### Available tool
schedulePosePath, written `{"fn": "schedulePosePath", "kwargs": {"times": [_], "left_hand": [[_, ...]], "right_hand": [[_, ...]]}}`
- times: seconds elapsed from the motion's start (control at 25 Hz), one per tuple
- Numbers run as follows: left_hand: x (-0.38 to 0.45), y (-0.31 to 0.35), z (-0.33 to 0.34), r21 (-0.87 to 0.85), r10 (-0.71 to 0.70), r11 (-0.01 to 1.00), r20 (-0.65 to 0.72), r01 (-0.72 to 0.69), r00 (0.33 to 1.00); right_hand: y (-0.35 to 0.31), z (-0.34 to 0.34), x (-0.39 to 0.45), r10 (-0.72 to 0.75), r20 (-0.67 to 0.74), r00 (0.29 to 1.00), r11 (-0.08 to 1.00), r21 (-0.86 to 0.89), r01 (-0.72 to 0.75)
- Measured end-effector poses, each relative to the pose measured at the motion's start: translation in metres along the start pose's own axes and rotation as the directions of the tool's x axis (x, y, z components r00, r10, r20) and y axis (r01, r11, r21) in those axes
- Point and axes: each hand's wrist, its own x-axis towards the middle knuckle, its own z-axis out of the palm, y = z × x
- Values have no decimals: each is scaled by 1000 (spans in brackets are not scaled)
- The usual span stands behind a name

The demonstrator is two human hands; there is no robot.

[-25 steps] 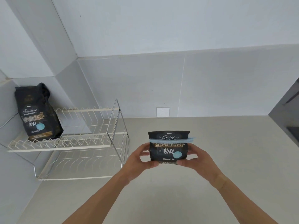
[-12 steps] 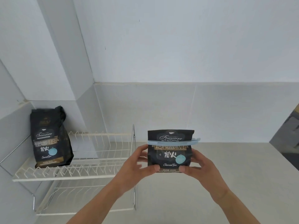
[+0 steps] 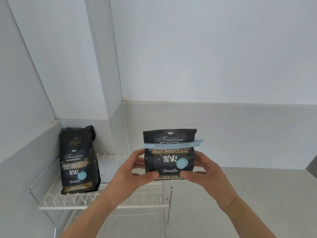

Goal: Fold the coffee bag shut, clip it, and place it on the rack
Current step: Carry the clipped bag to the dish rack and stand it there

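I hold a black coffee bag upright in the air between both hands. A light blue clip runs across the bag below its folded top. My left hand grips the bag's left side and my right hand grips its right side, thumbs on the front near the bottom. The bag hangs above the right end of the white wire rack, over its upper shelf.
A second, taller black coffee bag stands on the left part of the rack's upper shelf, in the corner of the grey walls. The grey countertop stretches to the right. A dark object edge shows at far right.
Both hands have carried the clipped bag up and left, from above the counter to above the rack's right end. The view has tilted up and closed in on the rack.
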Motion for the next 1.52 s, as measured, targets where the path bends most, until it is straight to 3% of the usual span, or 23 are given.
{"fn": "schedulePosePath", "kwargs": {"times": [0.36,0.56,1.04,1.52], "left_hand": [[0,-23,-101,-24,-61,998,-11,60,998],[0,-46,-127,56,-97,994,-17,98,995],[9,-90,-135,354,-274,901,16,251,962],[19,-108,-131,539,-442,774,86,332,893]], "right_hand": [[-5,94,45,4,71,997,1000,20,-5],[8,130,55,40,73,997,997,66,-45],[51,152,63,253,137,958,968,-46,-249],[69,165,77,330,134,934,920,-268,-286]]}}
